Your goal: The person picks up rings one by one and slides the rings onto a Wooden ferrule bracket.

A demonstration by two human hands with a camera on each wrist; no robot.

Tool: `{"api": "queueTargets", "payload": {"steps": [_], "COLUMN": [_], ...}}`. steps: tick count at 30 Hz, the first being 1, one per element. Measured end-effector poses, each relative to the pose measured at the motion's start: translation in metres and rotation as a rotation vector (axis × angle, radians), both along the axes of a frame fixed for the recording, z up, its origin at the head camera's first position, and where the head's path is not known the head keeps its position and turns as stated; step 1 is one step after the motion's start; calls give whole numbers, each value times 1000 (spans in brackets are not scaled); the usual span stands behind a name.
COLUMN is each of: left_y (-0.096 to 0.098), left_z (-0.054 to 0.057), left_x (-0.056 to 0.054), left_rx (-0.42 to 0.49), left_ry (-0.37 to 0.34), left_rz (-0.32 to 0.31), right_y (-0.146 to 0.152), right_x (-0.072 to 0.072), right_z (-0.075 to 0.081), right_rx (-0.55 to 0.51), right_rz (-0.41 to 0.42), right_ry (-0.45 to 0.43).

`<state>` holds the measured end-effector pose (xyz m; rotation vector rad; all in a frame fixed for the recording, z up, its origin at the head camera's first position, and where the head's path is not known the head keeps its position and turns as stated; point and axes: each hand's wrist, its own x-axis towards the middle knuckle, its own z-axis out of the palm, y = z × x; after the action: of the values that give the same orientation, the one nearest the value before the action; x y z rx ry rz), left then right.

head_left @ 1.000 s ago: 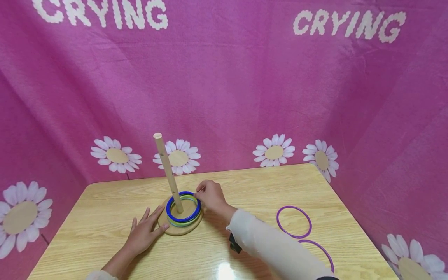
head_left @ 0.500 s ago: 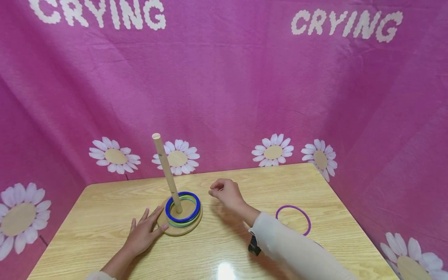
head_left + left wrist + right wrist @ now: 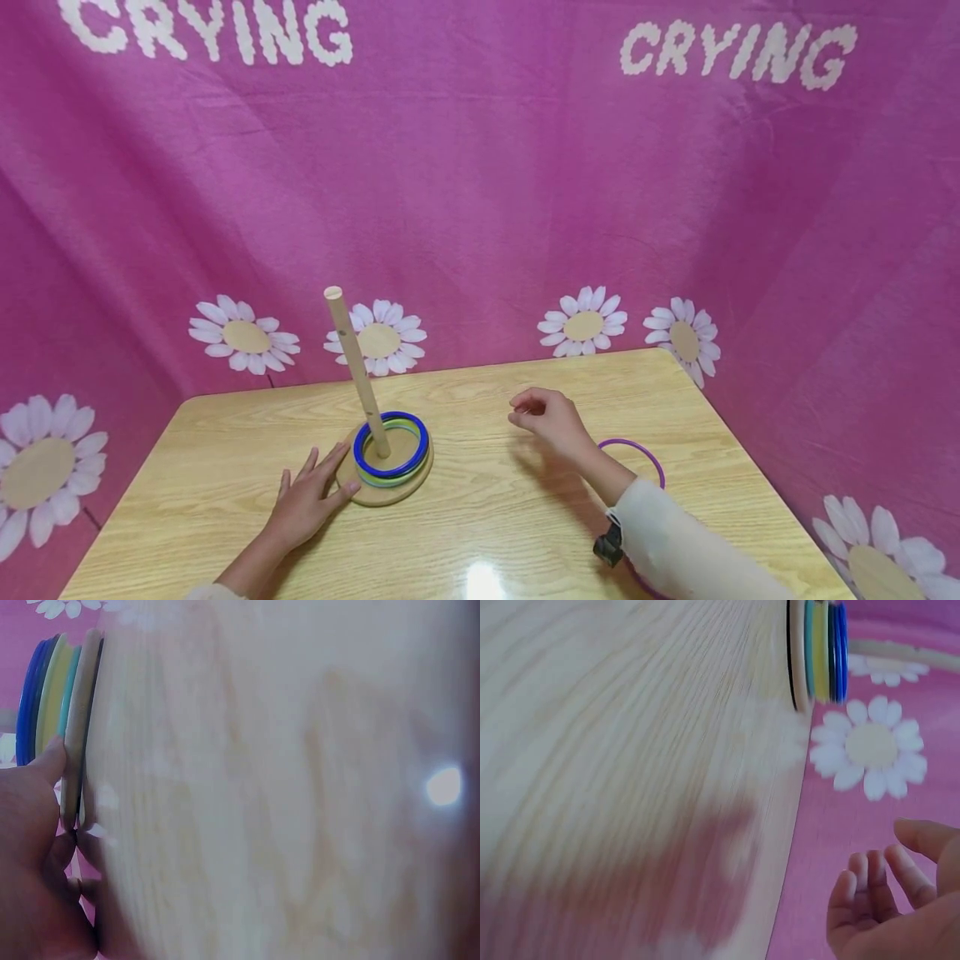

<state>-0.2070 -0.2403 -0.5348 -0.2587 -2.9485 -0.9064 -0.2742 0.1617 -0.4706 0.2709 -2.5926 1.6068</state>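
Note:
A wooden peg [image 3: 352, 358] stands upright on a round wooden base [image 3: 381, 499] at the left of the table. Stacked around it are several rings: a blue ring [image 3: 426, 437] on top, a dark one beneath, then a yellow ring [image 3: 51, 697] and a teal ring [image 3: 70, 686] lowest. My left hand [image 3: 306, 502] rests with spread fingers against the base's near-left edge, its thumb touching the rim. Over the table to the right of the base, my right hand [image 3: 553, 423] hangs with fingers loosely bent and nothing in them.
A purple ring [image 3: 626, 441] lies on the table [image 3: 480, 492] beyond my right forearm, which partly hides it. Part of another purple ring [image 3: 637, 579] shows below the sleeve. A pink curtain [image 3: 480, 183] with daisies hangs behind the table.
My right hand has let go of the blue ring on the peg and moved right, away from the stack. The left hand has stayed at the base.

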Motion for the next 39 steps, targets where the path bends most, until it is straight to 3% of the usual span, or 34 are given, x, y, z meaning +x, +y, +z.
{"api": "queueTargets", "payload": {"steps": [6,20,27,39], "left_y": [0,-1,-1,-1], "left_z": [0,1,2,2], "left_x": [0,1,0,-1], "left_rx": [12,19,14,12], "left_ry": [-7,-19,-24,-43], "left_rz": [-4,1,3,2], "right_y": [47,145,161,159], "right_x": [6,10,10,5], "right_z": [-5,-21,-31,-40], "right_rx": [32,195,242,366], "right_rz": [-34,24,36,8], "right_ry": [-30,-99,-132,-128]}}
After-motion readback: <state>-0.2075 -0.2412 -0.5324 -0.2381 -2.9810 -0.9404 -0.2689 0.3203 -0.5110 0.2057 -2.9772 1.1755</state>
